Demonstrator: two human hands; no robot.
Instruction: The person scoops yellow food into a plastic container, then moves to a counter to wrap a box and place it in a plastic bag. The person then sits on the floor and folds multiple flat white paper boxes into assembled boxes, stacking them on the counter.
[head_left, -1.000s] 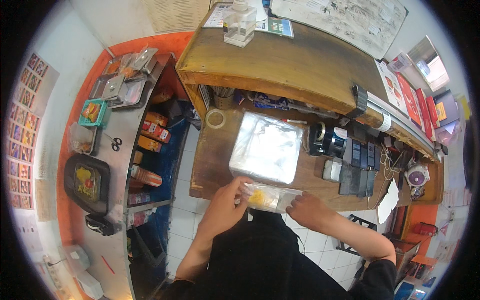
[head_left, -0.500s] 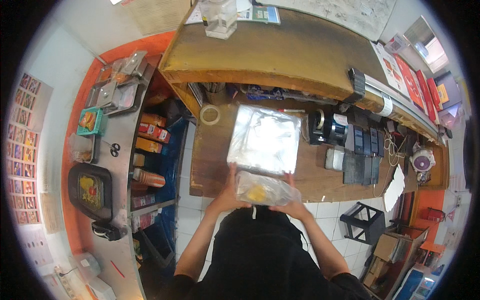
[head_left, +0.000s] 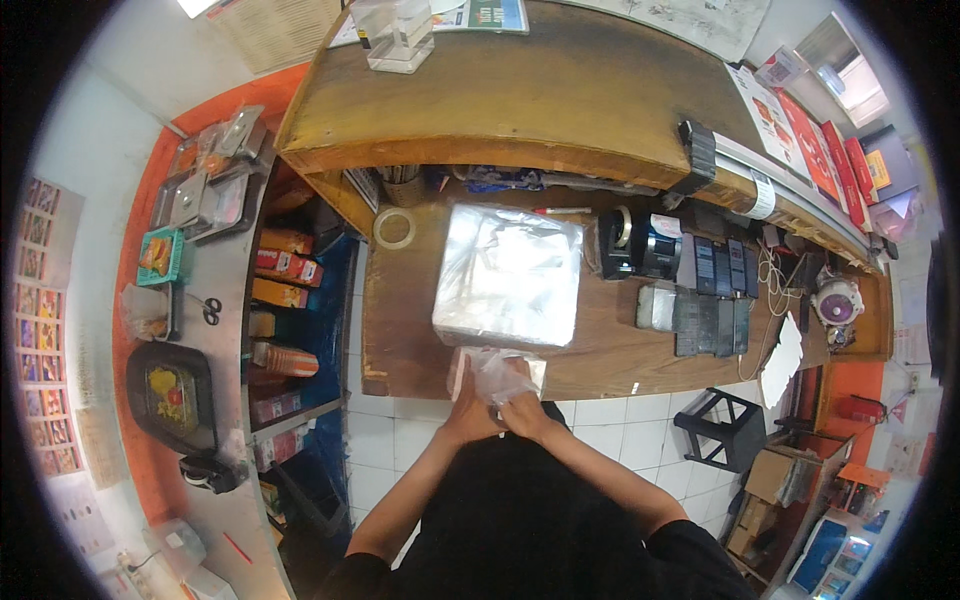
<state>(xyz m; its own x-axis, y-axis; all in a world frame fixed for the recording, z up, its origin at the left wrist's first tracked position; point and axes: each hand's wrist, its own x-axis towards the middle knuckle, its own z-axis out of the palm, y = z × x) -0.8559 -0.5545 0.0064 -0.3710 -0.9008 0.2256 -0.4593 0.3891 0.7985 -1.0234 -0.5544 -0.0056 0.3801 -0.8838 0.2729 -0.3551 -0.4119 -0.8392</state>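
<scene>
The left hand (head_left: 467, 412) and the right hand (head_left: 522, 408) together hold a plastic bag (head_left: 492, 374) (it looks crumpled) at the near edge of the counter (head_left: 605, 362), on the near side of the shiny pile (head_left: 508, 275).

The left grip (head_left: 467, 412) and right grip (head_left: 524, 408) are partly hiding the plastic packet (head_left: 490, 371); the top edge is cropping the clear bottle (head_left: 400, 48) and whiteboard (head_left: 690, 20).

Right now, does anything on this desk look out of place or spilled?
I see no spill. At the right end of the desk, a ragged white paper sticks out past the front edge, and a white cable lies in loose loops behind it, which looks untidy.
</scene>
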